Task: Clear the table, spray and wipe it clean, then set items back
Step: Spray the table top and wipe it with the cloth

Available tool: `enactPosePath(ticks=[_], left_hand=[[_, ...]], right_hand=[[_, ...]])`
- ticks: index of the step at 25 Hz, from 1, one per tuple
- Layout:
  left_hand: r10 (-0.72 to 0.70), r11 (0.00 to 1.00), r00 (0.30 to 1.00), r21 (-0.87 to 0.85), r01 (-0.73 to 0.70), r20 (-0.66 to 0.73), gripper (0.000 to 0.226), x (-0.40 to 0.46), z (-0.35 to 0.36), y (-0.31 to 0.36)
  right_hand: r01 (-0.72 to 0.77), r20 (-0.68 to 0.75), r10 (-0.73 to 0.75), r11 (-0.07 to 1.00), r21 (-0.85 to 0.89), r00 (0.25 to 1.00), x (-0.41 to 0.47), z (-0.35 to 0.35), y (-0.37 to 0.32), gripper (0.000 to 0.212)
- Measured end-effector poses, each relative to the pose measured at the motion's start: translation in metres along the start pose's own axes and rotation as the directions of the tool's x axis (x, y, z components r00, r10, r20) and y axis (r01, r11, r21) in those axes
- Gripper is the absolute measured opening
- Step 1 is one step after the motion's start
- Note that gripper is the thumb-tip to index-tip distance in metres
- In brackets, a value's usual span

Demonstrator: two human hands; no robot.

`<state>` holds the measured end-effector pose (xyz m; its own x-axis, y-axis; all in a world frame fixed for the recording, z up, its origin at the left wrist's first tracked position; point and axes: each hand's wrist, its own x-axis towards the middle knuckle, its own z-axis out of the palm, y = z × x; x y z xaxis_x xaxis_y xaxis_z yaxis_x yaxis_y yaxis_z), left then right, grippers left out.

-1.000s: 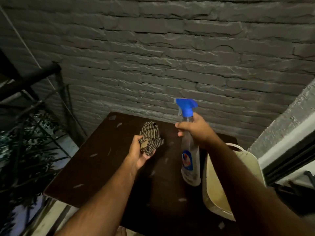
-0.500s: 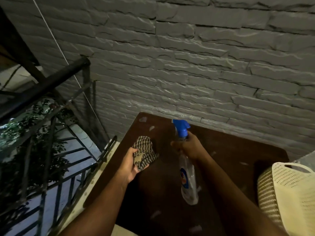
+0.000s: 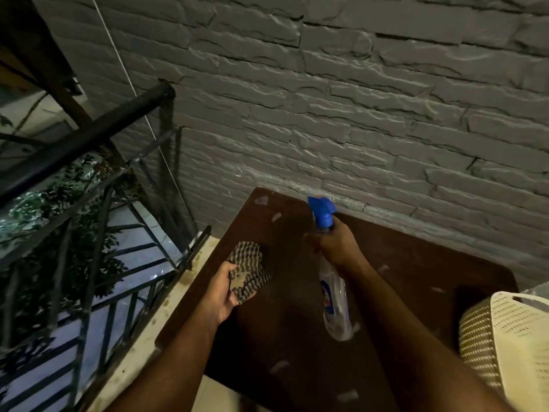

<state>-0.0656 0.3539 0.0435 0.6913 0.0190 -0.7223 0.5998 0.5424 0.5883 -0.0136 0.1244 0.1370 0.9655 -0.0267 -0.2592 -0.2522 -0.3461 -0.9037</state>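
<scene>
Worktop of dark brown wood with pale flecks, set against grey brick wall. Left hand, fingers closed on crumpled checked cloth, sits above worktop at 9 o'clock. Right hand grips neck of clear spray bottle with blue trigger head, held above centre. Cream perforated plastic basket at 4 o'clock.

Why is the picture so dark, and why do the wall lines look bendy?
Head view: dim light leaves the dark brown table shadowy; the blue-topped clear spray bottle in the right hand looks slightly blurred; the wide-angle lens curves the grey brick wall; the left hand holds a checked cloth.
</scene>
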Motion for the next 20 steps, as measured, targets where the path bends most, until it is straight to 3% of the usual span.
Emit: enactPosePath(ticks=[5, 10, 20], left_hand=[[0.032, 0.999, 0.999, -0.02, -0.033, -0.037, 0.024, -0.029, 0.009, -0.025], [0.054, 0.994, 0.997, -0.095, -0.059, -0.053, 0.026, -0.066, 0.016, -0.071], [0.177, 0.958, 0.974, -0.201, -0.203, -0.139, 0.039, -0.131, -0.003, -0.143]], right_hand=[[-0.039, 0.032, 0.04, 0.999, -0.005, 0.999, -0.023, -0.018, 0.018, 0.04], [0.017, 0.074, -0.013, 0.998, -0.055, 0.997, -0.056, -0.038, 0.038, 0.03], [0.115, 0.311, -0.086, 0.99, -0.079, 0.947, -0.129, -0.038, 0.06, 0.034]])
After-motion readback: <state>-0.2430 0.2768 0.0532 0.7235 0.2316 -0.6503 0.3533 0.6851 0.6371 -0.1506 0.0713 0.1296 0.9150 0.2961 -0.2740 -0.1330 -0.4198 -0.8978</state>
